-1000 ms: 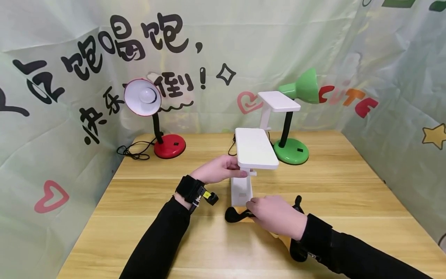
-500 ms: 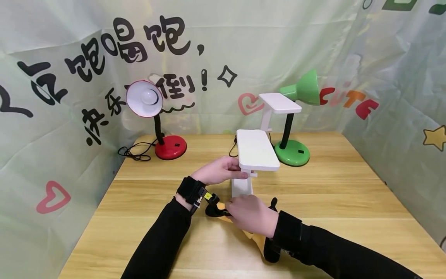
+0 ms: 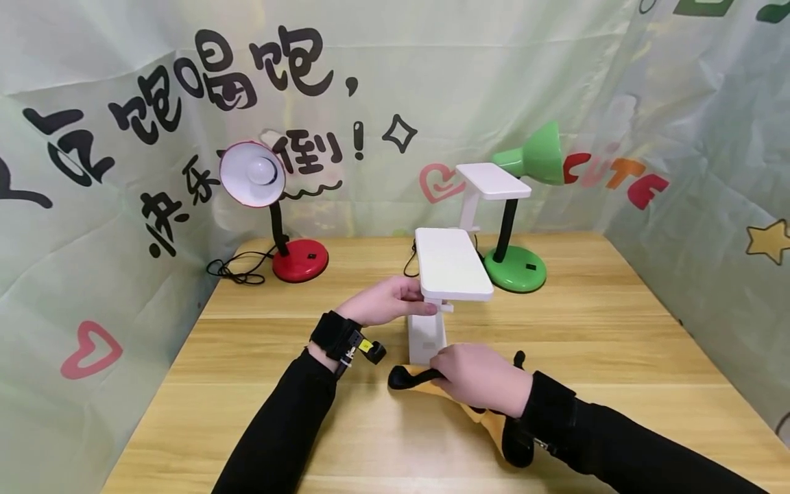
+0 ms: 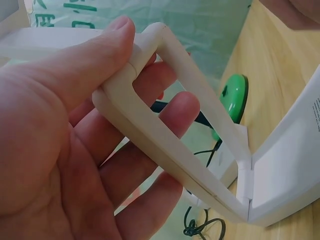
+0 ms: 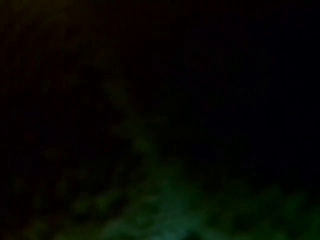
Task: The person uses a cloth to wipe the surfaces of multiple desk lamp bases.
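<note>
Left hand (image 3: 395, 302) curls round the white folding stand (image 3: 455, 264); just in front of it, the nearer right hand (image 3: 480, 377) seems to grip the yellow-and-black cloth (image 3: 495, 427), slanting rightward away from the stand.

Table (image 3: 216, 384) with red lamp (image 3: 305, 262), green lamp (image 3: 512, 273), stand (image 3: 453, 264)

Creased pale green cloth walls (image 3: 444, 82) enclose a wood-grain table (image 3: 617, 329) at left, back and right, black Chinese characters (image 3: 309, 152) printed left and rear, coloured CUTE lettering (image 3: 617, 177) near the right corner, yellow star (image 3: 768, 241) beyond, light soft and even.
</note>
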`<state>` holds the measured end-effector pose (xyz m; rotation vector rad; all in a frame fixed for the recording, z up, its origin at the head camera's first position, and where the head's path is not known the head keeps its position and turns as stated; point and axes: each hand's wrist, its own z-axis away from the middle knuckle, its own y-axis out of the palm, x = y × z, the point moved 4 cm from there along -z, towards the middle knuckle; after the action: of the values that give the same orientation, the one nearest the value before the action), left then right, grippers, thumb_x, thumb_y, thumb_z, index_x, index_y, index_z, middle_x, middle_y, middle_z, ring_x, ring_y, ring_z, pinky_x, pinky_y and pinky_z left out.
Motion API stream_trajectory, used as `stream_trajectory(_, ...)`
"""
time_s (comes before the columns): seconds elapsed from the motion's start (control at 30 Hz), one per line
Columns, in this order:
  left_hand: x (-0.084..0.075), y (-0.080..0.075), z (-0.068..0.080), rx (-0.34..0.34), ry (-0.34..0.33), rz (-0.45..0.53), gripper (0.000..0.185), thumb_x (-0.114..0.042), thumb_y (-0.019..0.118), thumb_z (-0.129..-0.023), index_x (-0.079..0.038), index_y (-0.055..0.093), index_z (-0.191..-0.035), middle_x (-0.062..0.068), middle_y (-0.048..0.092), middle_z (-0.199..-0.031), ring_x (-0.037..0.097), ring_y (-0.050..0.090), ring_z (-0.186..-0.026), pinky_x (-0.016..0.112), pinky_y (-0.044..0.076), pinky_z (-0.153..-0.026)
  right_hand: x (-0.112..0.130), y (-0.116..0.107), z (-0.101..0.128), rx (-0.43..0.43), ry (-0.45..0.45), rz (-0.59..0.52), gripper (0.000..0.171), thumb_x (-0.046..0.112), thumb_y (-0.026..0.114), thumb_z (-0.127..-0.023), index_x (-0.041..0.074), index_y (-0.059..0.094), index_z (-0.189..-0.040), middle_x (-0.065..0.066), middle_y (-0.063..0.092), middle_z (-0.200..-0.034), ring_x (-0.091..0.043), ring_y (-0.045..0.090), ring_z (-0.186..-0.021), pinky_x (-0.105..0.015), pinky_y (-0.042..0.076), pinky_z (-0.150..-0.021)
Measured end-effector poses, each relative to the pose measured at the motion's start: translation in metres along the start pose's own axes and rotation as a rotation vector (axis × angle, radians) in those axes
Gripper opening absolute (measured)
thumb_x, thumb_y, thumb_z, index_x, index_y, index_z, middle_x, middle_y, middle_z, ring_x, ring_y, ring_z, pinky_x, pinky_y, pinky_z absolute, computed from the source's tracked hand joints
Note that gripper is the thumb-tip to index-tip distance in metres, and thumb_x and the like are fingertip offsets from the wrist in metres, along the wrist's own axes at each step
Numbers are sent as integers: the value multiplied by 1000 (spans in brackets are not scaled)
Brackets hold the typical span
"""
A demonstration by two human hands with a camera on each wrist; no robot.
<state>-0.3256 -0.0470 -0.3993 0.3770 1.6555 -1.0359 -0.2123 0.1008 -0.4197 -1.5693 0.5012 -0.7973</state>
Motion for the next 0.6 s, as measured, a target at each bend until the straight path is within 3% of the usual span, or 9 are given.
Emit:
stream_trajectory(0.17, 0, -1, 1, -9, -5, -13, 29, -29, 68, -98, -21, 68, -126, 6, 73, -122, 11, 66, -110, 33, 51, -97, -17, -5, 15, 15, 52, 29, 14, 23, 76, -91, 17, 68, -80, 10, 59, -73, -2, 46, -58, -22, 41, -54)
stream_trajectory(0.33, 0, 0, 0, -13, -14, -25, 30, -30, 68, -98, -23, 68, -127, -6, 73, -119, 10, 66, -111, 33, 51, -98, -29, -10, 26, -21, 78, 120, 18, 25, 79, -88, 19, 64, -79, 9, 56, -71, -4, 48, -57, -26, 41, -52)
stream_trajectory(0.6, 2, 1, -1, -9, -12, -28, 27, -28, 71, -96, -20, 70, -122, 4, 75, -117, 11, 67, -104, 32, 53, -94, -19, -1, 23, -93, -6, 234, 20, 30, 80, -87, 18, 66, -81, 10, 58, -71, -6, 52, -54, -26, 39, -46)
